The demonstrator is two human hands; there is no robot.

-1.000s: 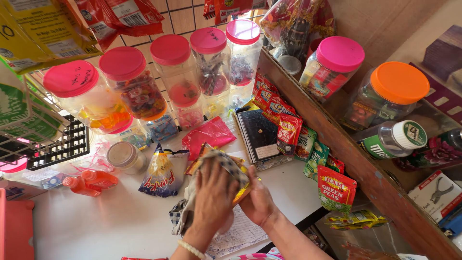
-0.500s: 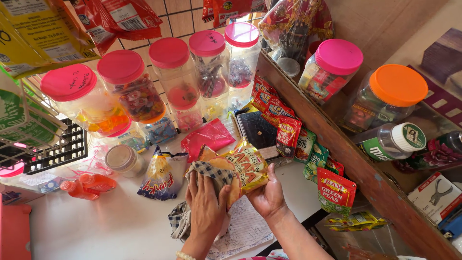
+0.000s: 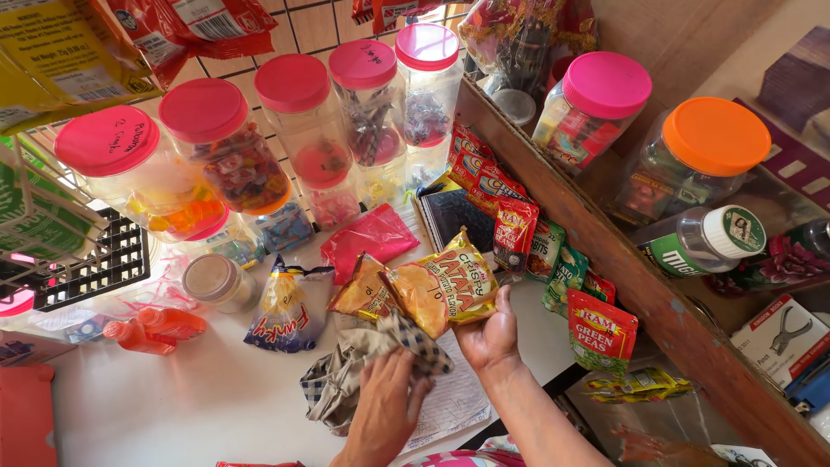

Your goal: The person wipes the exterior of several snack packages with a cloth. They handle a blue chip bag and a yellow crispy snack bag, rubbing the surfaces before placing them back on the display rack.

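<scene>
Head view, right hand (image 3: 491,333) now lifting snack packets (image 3: 432,290), left hand (image 3: 386,406) lower on cloth (image 3: 350,372)

Two yellow-orange snack packets (image 3: 428,290) sit fanned out just above the white counter, the bigger one tilted with its red lettering facing up, the smaller tucked against its left edge. Right below them lies a crumpled checked cloth (image 3: 363,367), bunched in grey-and-white folds, touching the packets' lower corner.
</scene>
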